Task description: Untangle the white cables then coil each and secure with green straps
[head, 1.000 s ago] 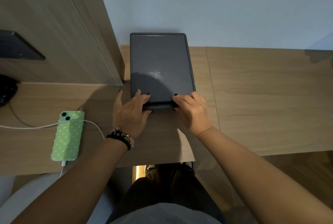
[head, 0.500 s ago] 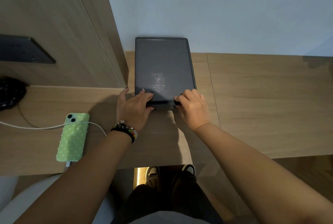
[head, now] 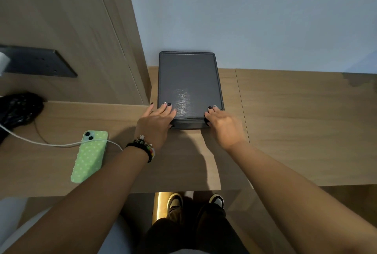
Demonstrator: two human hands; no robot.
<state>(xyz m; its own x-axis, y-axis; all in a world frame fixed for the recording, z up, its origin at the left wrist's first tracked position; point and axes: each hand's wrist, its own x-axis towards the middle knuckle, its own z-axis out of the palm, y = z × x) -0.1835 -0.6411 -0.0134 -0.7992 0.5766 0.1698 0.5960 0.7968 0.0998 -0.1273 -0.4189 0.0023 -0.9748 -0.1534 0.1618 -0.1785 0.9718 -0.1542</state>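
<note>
Dark tray (head: 188, 82) flat on desk (head: 295, 127), far edge against wall. Left hand (head: 155, 125) and right hand (head: 224, 125) clamp tray's near corners, fingers over rim, thumbs beneath. Bare desk right of tray. White cable (head: 51, 143) crosses green phone (head: 89, 157), left of tray; task cables, straps out of view.

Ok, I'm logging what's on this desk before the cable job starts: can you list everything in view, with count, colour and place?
tray: one, dark grey, standing on the desk against the wall, both hands at its near edge
phone: one, in a green dotted case, face down on the desk's left part
white cable: one, running from the left edge across the phone's top
black bundle: one, far left of the desk; what it is I cannot tell
black plate: one, on the wood panel at left
desk: one, light wood
shoes: two, black and white, on the floor below
left hand: beaded bracelet at the wrist
right hand: bare
</note>
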